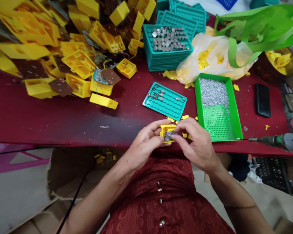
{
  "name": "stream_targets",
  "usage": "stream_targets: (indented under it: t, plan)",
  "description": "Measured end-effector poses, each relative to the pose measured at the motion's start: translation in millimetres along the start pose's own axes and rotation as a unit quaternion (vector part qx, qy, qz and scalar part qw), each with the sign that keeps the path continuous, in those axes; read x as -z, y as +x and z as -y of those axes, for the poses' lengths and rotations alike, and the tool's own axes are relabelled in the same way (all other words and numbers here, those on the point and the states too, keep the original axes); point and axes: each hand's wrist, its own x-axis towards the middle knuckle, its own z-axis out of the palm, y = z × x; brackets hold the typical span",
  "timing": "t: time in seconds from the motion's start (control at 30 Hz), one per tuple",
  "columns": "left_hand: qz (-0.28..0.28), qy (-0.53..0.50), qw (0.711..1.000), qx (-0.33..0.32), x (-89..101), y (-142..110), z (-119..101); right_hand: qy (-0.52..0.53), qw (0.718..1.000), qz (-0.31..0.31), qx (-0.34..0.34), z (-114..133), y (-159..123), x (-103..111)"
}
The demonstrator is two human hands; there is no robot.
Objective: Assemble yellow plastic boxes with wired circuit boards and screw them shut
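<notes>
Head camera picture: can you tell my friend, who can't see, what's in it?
A left hand holds a small yellow case at the edge of a red table, while the right hand pinches a grey part at its opening. Around them are a teal tray, a green box of tiny silver pieces and, at upper left, a heap of yellow shells.

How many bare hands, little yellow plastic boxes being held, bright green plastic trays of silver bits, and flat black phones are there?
Bare left hand, bare right hand: 2
Held yellow plastic box: 1
Bright green plastic tray: 1
Flat black phone: 1
Total: 5
</notes>
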Motion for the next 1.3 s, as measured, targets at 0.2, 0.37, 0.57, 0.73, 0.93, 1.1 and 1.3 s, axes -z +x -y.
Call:
stream_targets:
  t: [0.2,0.37,0.57,0.73,0.93,1.1,1.3]
  plan:
    - [-0.023,0.032,0.999,0.007,-5.7,0.2,-2.5,0.033,0.997,-0.052,-0.041,4.9,-0.3,-2.1]
    - [-0.029,0.03,0.999,-0.003,-5.5,2.8,-2.0,0.018,0.997,-0.069,-0.033,9.1,2.3,-2.4]
    - [0.018,0.01,1.0,0.004,-1.6,1.5,-5.3,0.013,0.996,-0.079,-0.048,10.0,4.5,-1.2]
    - [0.011,-0.009,1.0,-0.008,-3.4,1.9,-6.7,0.02,0.993,-0.099,-0.052,11.4,4.6,-0.4]
    - [-0.02,0.006,0.999,-0.046,-4.3,4.9,-4.0,0.007,0.994,-0.11,-0.017,12.0,6.5,-1.3]
    - [-0.023,0.021,0.999,-0.027,-4.7,2.7,-8.5,-0.01,0.995,-0.098,0.025,11.9,8.8,1.0]
    - [-0.012,0.015,0.999,-0.026,-8.5,-0.4,-13.7,-0.016,0.995,-0.093,0.045,15.4,9.5,2.8]
